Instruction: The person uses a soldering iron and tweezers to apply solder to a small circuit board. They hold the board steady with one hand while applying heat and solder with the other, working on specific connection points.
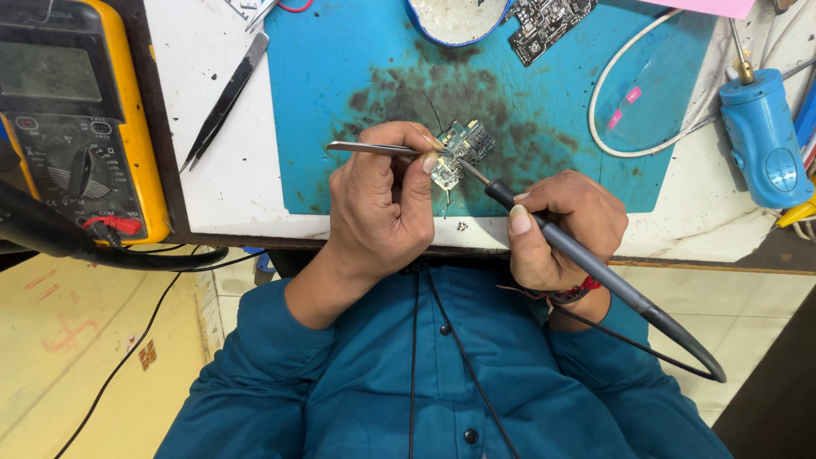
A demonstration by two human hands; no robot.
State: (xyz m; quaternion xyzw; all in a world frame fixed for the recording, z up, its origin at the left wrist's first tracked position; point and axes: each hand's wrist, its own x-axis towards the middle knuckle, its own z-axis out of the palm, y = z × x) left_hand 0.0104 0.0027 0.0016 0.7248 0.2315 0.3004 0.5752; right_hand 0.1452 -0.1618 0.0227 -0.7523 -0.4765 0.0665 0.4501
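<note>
Step in hand, as I judge it: soldering on a small circuit board (459, 153). My left hand (382, 204) is closed around tweezers (374, 149), tips at the board, which lies on the scorched blue mat (340, 68) near the front edge of the surface (212, 195). My right hand (561, 225) grips a soldering iron (578, 255) pen-style, tip touching the board. Next move likely calls for a steady tip and a firm tweezer hold.

Around: yellow multimeter (76, 110) at left, spare tweezers (225, 98), second board (548, 21) at the top, blue bottle (761, 136) at right, white cable (654, 85). Pale tiled floor (748, 314) below.
</note>
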